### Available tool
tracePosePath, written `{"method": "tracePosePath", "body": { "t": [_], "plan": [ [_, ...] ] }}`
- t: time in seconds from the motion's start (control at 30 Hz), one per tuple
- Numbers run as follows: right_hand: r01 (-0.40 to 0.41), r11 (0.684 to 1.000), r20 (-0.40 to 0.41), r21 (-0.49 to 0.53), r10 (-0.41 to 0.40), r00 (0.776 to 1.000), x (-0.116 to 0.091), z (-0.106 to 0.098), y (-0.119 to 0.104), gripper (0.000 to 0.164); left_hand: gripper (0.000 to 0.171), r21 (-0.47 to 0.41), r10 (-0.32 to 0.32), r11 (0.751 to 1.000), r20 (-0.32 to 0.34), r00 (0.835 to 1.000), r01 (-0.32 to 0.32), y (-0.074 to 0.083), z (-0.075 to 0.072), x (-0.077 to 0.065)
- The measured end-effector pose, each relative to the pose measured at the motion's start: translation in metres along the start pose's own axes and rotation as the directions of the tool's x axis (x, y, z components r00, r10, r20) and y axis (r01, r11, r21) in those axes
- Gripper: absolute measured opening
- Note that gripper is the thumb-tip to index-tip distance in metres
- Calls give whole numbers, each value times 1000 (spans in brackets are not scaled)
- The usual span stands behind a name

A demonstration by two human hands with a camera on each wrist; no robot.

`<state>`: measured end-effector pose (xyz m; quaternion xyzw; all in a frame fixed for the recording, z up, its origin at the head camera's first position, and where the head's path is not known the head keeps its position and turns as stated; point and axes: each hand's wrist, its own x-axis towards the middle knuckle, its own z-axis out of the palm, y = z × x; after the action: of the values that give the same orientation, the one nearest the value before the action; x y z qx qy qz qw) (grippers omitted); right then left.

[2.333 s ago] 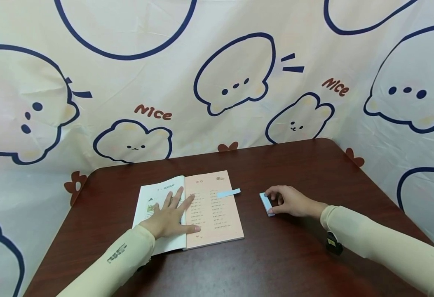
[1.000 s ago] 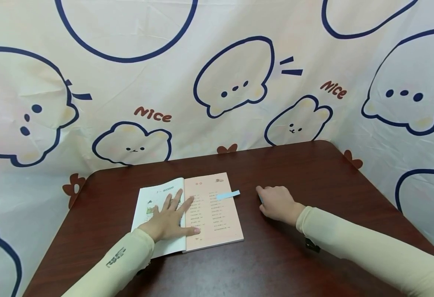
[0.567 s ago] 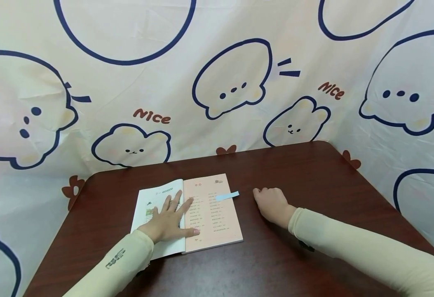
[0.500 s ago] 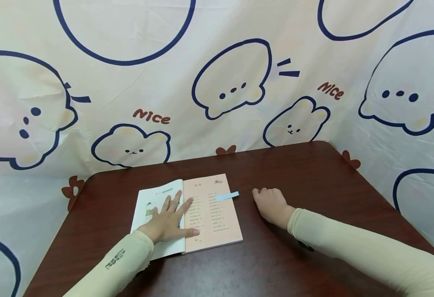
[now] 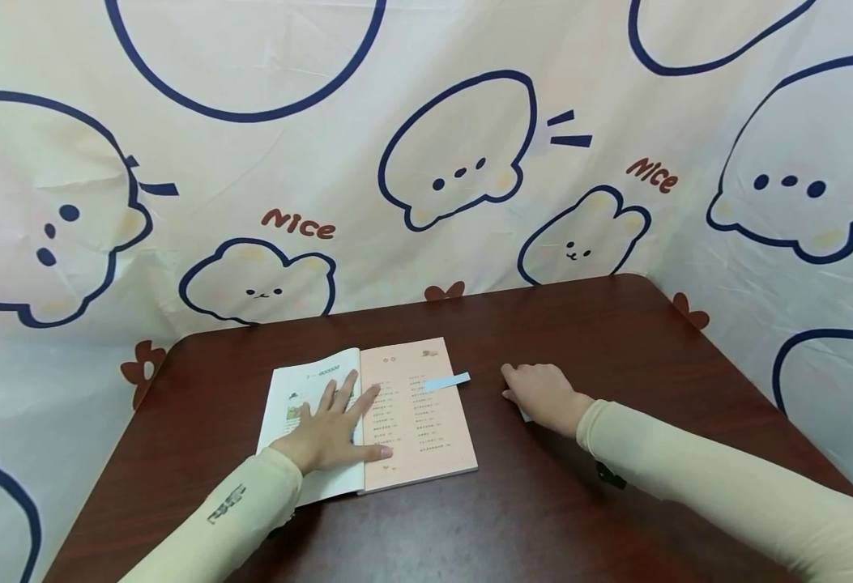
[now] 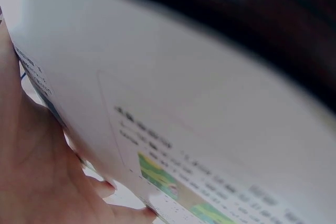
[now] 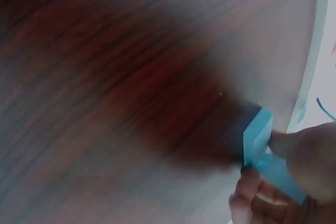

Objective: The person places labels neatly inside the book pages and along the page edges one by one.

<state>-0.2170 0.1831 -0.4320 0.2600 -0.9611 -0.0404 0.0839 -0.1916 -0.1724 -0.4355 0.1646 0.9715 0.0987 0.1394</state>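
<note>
I've got the book (image 5: pixel 404 413) spread in the lower middle of the head frame, lying on the dark bench (image 5: pixel 579 510). The left hand (image 5: pixel 334 433) rests across its gutter, fingers straight and fanned, thumb on the pink page, the others pointing up the frame; I read that wide spread as a weight keeping both sides flat. A blue strip (image 5: pixel 446 381) crosses the pink page at its upper right, one end jutting past the outer edge, which I'd guess leaves a tab showing.

Right of the book, apart from it, the right hand (image 5: pixel 543 397) is bent over its work and hides most of it from me. My right wrist view settles it: at the lower right, the digits pinch a blue pad (image 7: pixel 257 135) from both sides, probably to steady so small a block. A blue flap (image 7: pixel 281 177) angles off towards the palm; I can't tell whether it's attached.
</note>
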Motion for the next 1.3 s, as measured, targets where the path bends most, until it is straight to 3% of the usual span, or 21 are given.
{"method": "tracePosePath", "body": {
  "t": [0.13, 0.27, 0.37, 0.6, 0.9, 1.07, 1.3],
  "plan": [
    [-64, 970, 124, 236, 36, 992, 2, -4, 10, 22, 109, 0, 2, 1000, 0, 1000, -2, 0, -1, 0],
    [-119, 926, 200, 357, 48, 979, 4, -4, 17, 23, 108, 7, 0, 1000, 5, 1000, 0, 0, -1, 0],
    [-131, 917, 216, 377, 51, 975, 5, -4, 20, 26, 108, 9, -1, 1000, 6, 1000, 1, 0, 0, 0],
    [-111, 949, 170, 297, 62, 984, 7, -3, 22, 39, 109, 15, -5, 1000, 7, 1000, 5, 1, 0, 0],
    [-149, 926, 208, 346, 79, 975, 10, -7, 22, 35, 109, 14, -7, 1000, 5, 1000, 7, 0, 0, 1],
    [-159, 890, 244, 427, 56, 968, 12, -13, 23, 36, 109, 12, -6, 1000, 1, 1000, 6, 0, 0, 1],
    [-191, 808, 286, 557, 29, 958, 14, -8, 32, 30, 109, 12, 3, 1000, -4, 1000, -3, 1, -2, -1]
  ]
}}
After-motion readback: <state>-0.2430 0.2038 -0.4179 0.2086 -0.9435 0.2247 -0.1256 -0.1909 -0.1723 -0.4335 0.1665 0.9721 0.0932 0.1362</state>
